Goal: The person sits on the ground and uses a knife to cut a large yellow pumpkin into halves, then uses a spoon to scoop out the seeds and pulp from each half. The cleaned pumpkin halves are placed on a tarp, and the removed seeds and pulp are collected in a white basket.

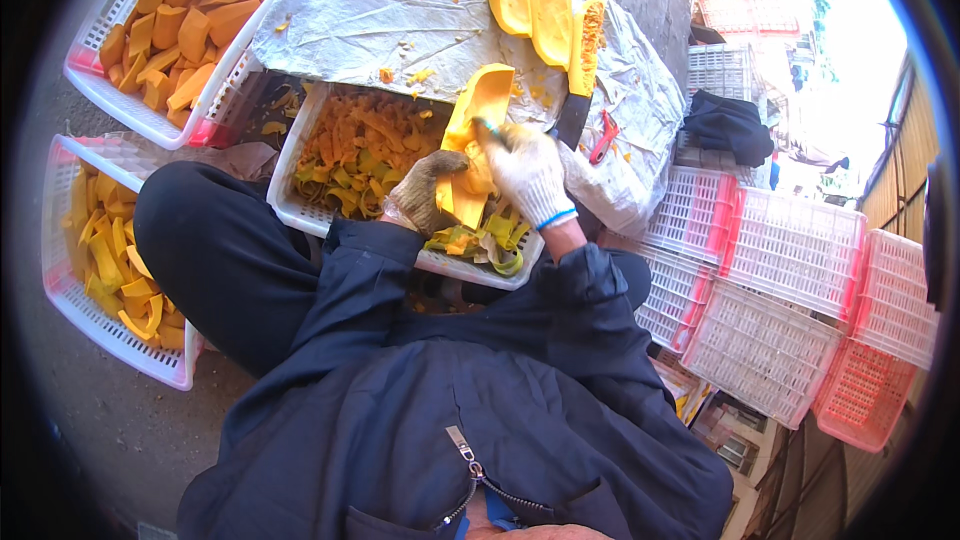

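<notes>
My left hand (427, 193), in a stained knit glove, grips a long yellow pumpkin piece (480, 94) over a white crate (296, 223). My right hand (529, 171), in a white knit glove with a blue-trimmed cuff, is closed against the piece's inner side. A small teal-edged tool (486, 124) shows at its fingers, mostly hidden and blurred. Orange pulp (367, 124) and green-yellow peelings (349, 184) fill the crate below. Beyond my hands, two hollowed pumpkin wedges (551, 13) and one wedge with seedy pulp (589, 41) lie on a whitish sheet (337, 22).
A dark flat object (574, 120), perhaps a knife, and a red-handled peeler (604, 136) rest on the sheet, right. Crates of orange pumpkin chunks (191, 34) and yellow pieces (112, 255) stand left. Stacked white and pink crates (795, 240) rise at right, near a dark cloth (727, 127).
</notes>
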Available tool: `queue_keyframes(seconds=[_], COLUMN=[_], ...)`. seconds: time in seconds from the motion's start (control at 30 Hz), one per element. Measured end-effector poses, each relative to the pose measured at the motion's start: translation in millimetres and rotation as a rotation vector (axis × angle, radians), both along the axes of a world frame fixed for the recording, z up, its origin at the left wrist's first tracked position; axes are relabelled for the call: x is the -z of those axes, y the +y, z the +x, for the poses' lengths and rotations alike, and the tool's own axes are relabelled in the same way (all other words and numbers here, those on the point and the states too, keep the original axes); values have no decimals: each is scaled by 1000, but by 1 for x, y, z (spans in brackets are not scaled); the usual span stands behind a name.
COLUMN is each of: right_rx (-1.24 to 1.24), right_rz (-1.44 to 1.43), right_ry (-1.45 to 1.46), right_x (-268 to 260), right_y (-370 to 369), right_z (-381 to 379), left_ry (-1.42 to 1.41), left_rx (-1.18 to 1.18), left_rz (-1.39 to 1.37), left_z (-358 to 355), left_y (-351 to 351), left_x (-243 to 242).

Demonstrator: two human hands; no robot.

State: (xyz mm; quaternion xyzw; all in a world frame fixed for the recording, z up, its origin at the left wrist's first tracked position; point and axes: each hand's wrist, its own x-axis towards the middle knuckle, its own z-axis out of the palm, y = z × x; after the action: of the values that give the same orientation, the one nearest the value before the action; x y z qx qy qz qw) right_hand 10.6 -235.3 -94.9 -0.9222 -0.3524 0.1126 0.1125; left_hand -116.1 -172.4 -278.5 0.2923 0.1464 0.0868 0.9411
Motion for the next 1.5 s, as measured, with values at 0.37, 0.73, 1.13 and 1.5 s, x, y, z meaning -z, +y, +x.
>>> queue_keyframes(seconds=[0.37,0.73,1.13,1.5], right_rx=[-242,-401,-240,-138], right_rz=[-100,-249,-58,-21], right_ry=[-437,-275,-470,-110], right_x=[47,8,34,-3], right_y=[5,-29,-19,-58], right_z=[48,-8,51,-13], left_ry=[126,188,87,63], left_rx=[154,219,268,249], left_rz=[-794,-642,-728,-804], left_z=[1,4,4,0], left_y=[31,15,19,29], left_x=[-84,-64,-75,-90])
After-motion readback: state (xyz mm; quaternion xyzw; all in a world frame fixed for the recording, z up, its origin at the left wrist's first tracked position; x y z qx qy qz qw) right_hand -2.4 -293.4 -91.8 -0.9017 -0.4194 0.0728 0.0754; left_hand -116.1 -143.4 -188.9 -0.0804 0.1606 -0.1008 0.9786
